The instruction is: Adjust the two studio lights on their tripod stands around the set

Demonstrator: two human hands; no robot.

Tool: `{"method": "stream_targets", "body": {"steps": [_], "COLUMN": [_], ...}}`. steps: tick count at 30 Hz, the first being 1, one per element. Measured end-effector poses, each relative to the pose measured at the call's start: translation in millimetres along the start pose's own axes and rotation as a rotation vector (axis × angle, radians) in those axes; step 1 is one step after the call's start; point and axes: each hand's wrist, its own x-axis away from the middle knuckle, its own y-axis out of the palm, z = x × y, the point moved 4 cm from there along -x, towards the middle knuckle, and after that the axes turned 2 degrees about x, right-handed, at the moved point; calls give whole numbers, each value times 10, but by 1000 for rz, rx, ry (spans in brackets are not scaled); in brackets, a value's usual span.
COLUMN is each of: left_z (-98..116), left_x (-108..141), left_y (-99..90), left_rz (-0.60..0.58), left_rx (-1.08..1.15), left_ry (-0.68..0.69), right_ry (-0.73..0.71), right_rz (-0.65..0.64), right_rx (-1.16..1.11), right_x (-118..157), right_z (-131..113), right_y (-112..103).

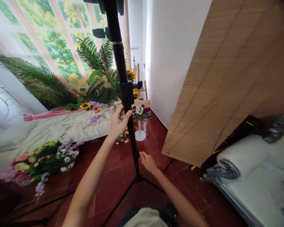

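Observation:
A black light stand rises upright in front of me, its legs spread on the floor. My left hand is closed around the pole, thumb across it, just below the upper collar. A locking knob sticks out from that collar on the right. Lower down, my right hand has its fingers pinched at the right side of the lower collar. Whatever knob lies under those fingertips is hidden. More black fittings top the pole, cut off by the frame.
Left of the stand is a bed with pale cloth, flowers and palm leaves. A flower basket stands before it. A white vase is behind the pole. To the right are a leaning bamboo blind and a silver-trimmed sofa.

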Motion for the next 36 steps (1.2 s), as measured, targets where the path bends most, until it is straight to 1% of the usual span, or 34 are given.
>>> {"method": "stream_targets", "body": {"steps": [3, 5, 7, 9, 11, 14, 15, 16, 17, 18, 20, 21, 22, 24, 26, 27, 29, 30, 31, 32, 34, 36], "left_z": [-46, -102, -169, -247, -332, -443, -474, -507, -540, -575, -632, -645, -639, -556, -401, -306, -109, -15, 67, 136, 236, 317], "left_x": [97, 236, 440, 700, 1009, 1549, 1750, 1965, 2196, 2447, 3011, 3320, 3635, 4254, 4834, 5110, 5634, 5879, 6110, 6322, 6687, 6951], "left_y": [-45, -154, -367, -678, -1040, -1554, -1703, -1837, -1960, -2068, -2245, -2306, -2343, -2386, -2450, -2521, -2764, -2932, -3122, -3324, -3743, -4152], "left_rz": [-61, -134, -183, -172, -94, 75, 133, 180, 230, 276, 387, 441, 476, 528, 557, 575, 591, 566, 506, 407, 150, -79], "left_rx": [14, 38, 42, 20, -11, -70, -98, -124, -149, -166, -194, -207, -207, -181, -147, -151, -251, -352, -474, -595, -757, -774], "left_ry": [-24, -66, -117, -187, -277, -391, -418, -449, -487, -538, -672, -758, -841, -967, -1054, -1088, -1170, -1229, -1304, -1390, -1566, -1690], "right_ry": [38, 73, 109, 153, 219, 367, 407, 428, 429, 404, 331, 304, 285, 249, 233, 232, 245, 256, 268, 282, 319, 351], "right_rz": [-3, 9, 27, 43, 46, 26, 1, -49, -127, -235, -530, -653, -748, -867, -934, -959, -1007, -1029, -1049, -1060, -1054, -1024], "right_rx": [-48, -92, -156, -238, -342, -508, -547, -571, -579, -570, -514, -483, -462, -457, -470, -477, -487, -490, -494, -494, -480, -464], "right_x": [-5, 2, 19, 36, 47, 91, 128, 183, 260, 362, 655, 833, 1020, 1387, 1718, 1864, 2117, 2223, 2314, 2390, 2506, 2597], "right_z": [14, 36, 55, 60, 55, 33, 11, -27, -82, -155, -331, -420, -514, -741, -1011, -1153, -1421, -1541, -1652, -1753, -1940, -2143], "right_y": [31, 75, 136, 198, 247, 322, 370, 444, 549, 687, 1048, 1237, 1420, 1758, 2080, 2243, 2584, 2760, 2938, 3117, 3484, 3868]}}
